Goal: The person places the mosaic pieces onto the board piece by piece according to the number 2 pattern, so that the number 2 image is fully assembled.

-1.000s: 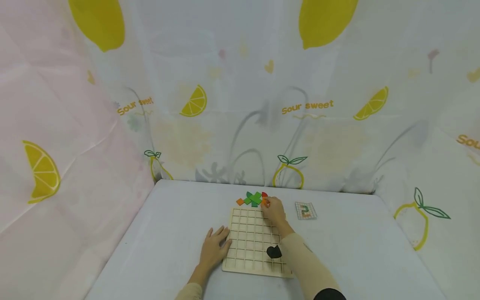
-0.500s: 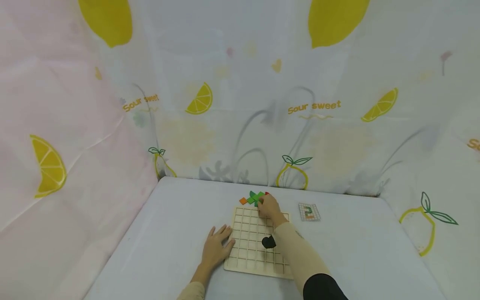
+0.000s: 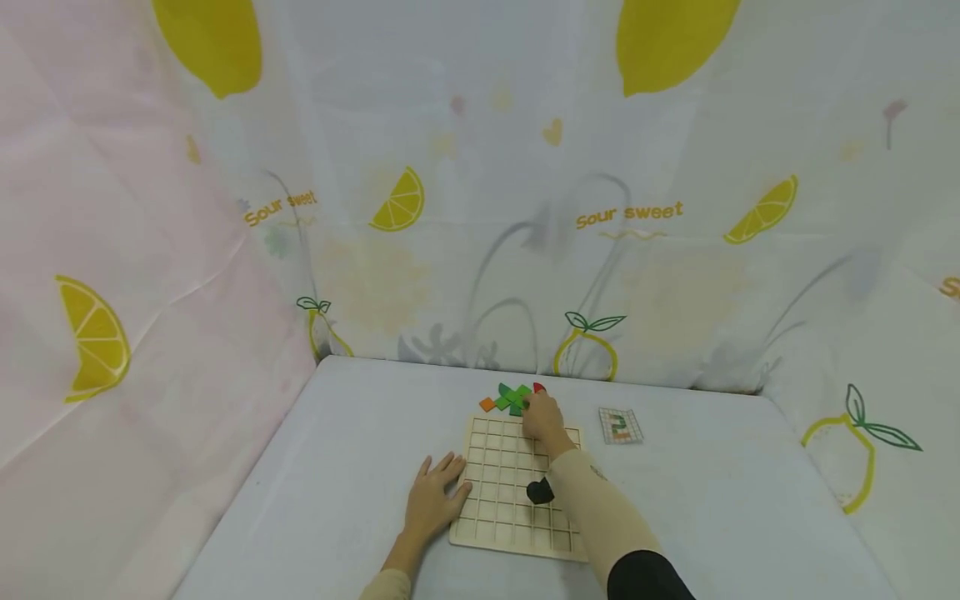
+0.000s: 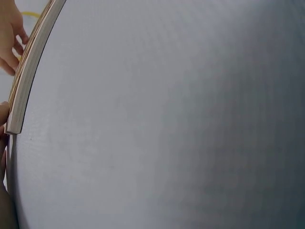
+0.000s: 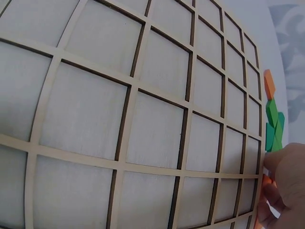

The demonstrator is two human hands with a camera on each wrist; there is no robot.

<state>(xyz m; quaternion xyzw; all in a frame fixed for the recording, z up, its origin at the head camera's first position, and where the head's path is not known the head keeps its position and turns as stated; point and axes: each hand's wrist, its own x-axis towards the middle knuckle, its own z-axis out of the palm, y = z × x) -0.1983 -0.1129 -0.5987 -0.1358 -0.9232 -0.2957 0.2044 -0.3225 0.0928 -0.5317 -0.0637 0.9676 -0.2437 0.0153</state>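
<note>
A pale wooden grid board lies on the white table. My left hand rests flat at the board's left edge, fingers spread and thumb touching the rim. Over the board's far edge reaches my right hand, its fingers bent down among small tiles. Beside its fingertips are green tiles, a red tile and, farther left, an orange tile. In the right wrist view the right hand covers part of an orange piece; whether the fingers pinch it is hidden.
A small card with a green and orange pattern on a grid lies right of the board. Behind the table hangs a lemon-print curtain. The right sleeve covers the board's right side.
My right hand shifts left over the green tiles, then slightly back to the right. The left hand stays at the board's edge. The whole head view has shifted a little.
</note>
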